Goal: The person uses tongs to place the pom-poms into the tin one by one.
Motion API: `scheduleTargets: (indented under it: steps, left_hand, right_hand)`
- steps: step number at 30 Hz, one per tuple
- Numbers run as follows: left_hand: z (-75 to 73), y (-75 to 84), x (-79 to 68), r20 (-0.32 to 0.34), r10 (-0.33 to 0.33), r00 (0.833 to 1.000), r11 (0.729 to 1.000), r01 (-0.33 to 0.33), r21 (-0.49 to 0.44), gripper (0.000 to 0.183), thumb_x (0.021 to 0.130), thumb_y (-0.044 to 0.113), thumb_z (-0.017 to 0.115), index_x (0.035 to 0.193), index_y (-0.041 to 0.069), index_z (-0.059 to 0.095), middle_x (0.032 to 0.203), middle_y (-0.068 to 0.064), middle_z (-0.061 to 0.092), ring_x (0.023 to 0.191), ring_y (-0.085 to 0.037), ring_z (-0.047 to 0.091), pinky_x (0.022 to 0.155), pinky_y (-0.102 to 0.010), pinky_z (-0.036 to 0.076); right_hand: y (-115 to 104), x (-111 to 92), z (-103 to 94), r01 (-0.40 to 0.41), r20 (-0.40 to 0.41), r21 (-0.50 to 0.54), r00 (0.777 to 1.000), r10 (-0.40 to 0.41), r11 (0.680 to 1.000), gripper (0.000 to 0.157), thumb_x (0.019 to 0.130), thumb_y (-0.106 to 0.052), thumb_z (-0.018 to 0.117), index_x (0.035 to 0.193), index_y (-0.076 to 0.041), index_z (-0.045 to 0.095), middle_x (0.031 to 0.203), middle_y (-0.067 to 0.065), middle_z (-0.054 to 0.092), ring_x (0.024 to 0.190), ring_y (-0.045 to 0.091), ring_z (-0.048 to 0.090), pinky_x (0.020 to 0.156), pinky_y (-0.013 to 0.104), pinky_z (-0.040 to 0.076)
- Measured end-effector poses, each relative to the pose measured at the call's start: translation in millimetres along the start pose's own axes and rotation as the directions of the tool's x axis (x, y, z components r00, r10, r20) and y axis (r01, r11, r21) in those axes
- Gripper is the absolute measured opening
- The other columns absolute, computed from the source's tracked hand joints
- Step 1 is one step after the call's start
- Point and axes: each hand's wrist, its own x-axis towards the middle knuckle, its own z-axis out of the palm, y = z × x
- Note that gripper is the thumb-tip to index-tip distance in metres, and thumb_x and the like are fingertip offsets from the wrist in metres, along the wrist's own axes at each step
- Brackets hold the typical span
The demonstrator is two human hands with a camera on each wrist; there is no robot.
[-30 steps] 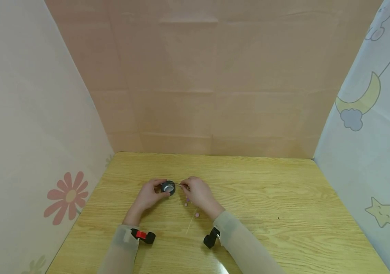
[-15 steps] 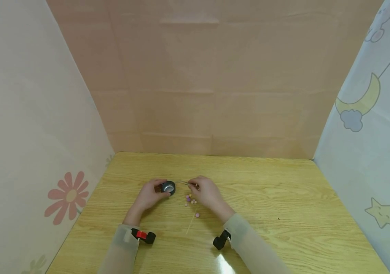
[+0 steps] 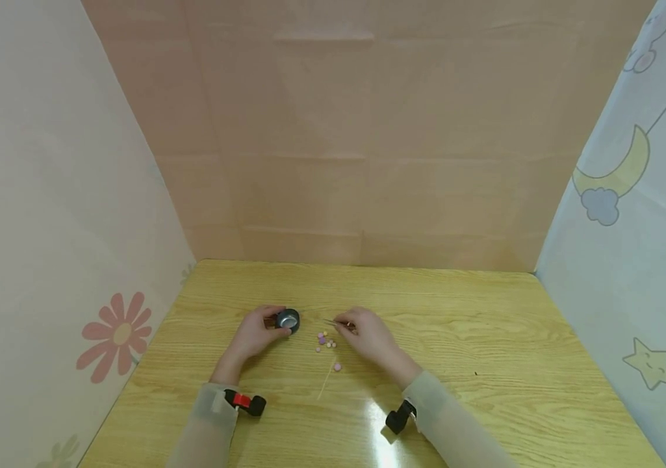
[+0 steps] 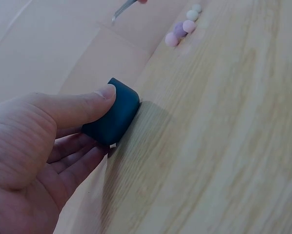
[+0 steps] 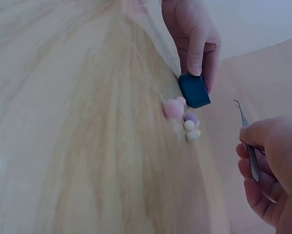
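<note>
My left hand (image 3: 255,335) holds a small dark teal cup (image 3: 288,320) on the table, its thumb on the near side and its fingers behind. The cup's inside is shiny and silvery in the head view. To the right of it, my right hand (image 3: 372,337) pinches a pair of metal tweezers (image 5: 254,168) between thumb and fingers. Their thin bent tips point left toward the cup, with nothing visible between them. Several small balls in pink, purple, yellow and white (image 3: 322,340) lie on the table between the hands. A pink ball (image 3: 337,367) sits apart, closer to me.
A thin pale strip (image 3: 325,382) lies on the wooden table (image 3: 485,325), near the single pink ball. One tiny dark speck (image 3: 475,373) shows on the right part of the tabletop. Patterned cloth walls stand left and right, with a plain peach wall (image 3: 362,130) behind.
My right hand has drawn back from the cup, rightward and slightly toward me, with the tweezers. The cluster of balls it partly covered now shows. My left hand and the cup stay put.
</note>
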Motion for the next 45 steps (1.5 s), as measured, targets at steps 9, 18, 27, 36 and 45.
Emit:
scheduleTargets:
  steps: [9, 18, 27, 36, 45]
  left_hand:
    - [-0.8, -0.2, 0.5, -0.001, 0.008, 1.000, 1.000, -0.008, 0.001, 0.056, 0.092, 0.012, 0.088, 0.143, 0.001, 0.067, 0.141, -0.019, 0.064, 0.123, -0.037, 0.068, 0.102, -0.047, 0.058]
    - [-1.9, -1.5, 0.8, 0.003, 0.016, 1.000, 1.000, -0.016, -0.007, 0.056, 0.092, 0.014, 0.088, 0.143, 0.002, 0.067, 0.141, -0.019, 0.064, 0.123, -0.038, 0.068, 0.103, -0.047, 0.058]
    - [-2.0, -1.9, 1.2, 0.008, 0.006, 1.000, 1.000, -0.006, -0.001, 0.057, 0.093, 0.016, 0.088, 0.144, 0.003, 0.067, 0.142, -0.018, 0.064, 0.123, -0.037, 0.068, 0.103, -0.048, 0.058]
    - [-0.5, -3.6, 2.0, 0.005, 0.013, 1.000, 1.000, -0.013, 0.000, 0.056, 0.092, 0.016, 0.088, 0.143, 0.003, 0.068, 0.140, -0.018, 0.065, 0.123, -0.036, 0.068, 0.102, -0.047, 0.058]
    - [0.1, -4.9, 1.2, 0.005, 0.010, 1.000, 1.000, -0.010, -0.006, 0.056, 0.092, 0.017, 0.088, 0.143, 0.004, 0.068, 0.140, -0.018, 0.065, 0.123, -0.036, 0.068, 0.102, -0.048, 0.058]
  right_hand:
    - [12, -22, -9.8, 0.034, 0.042, -0.022, 0.999, -0.033, 0.999, 0.012, 0.102, -0.019, 0.076, 0.110, -0.015, 0.083, 0.099, -0.007, 0.075, 0.088, 0.007, 0.066, 0.078, 0.031, 0.059]
    - [21, -41, -23.8, 0.090, 0.109, 0.005, 0.990, -0.090, 0.996, 0.013, 0.102, -0.017, 0.075, 0.113, -0.014, 0.083, 0.103, -0.005, 0.076, 0.092, 0.007, 0.068, 0.081, 0.032, 0.060]
    - [27, -52, -31.3, 0.182, 0.207, 0.018, 0.961, -0.182, 0.983, 0.013, 0.102, -0.016, 0.075, 0.113, -0.015, 0.083, 0.103, -0.008, 0.076, 0.094, 0.005, 0.068, 0.082, 0.032, 0.061]
    - [30, -56, -34.3, 0.236, 0.249, 0.001, 0.941, -0.228, 0.972, 0.012, 0.102, -0.017, 0.076, 0.112, -0.016, 0.083, 0.104, -0.010, 0.074, 0.091, 0.002, 0.067, 0.077, 0.028, 0.060]
    - [31, -59, -32.5, 0.278, 0.264, -0.028, 0.929, -0.261, 0.960, 0.012, 0.101, -0.018, 0.077, 0.112, -0.019, 0.083, 0.105, -0.011, 0.074, 0.093, 0.002, 0.068, 0.080, 0.029, 0.061]
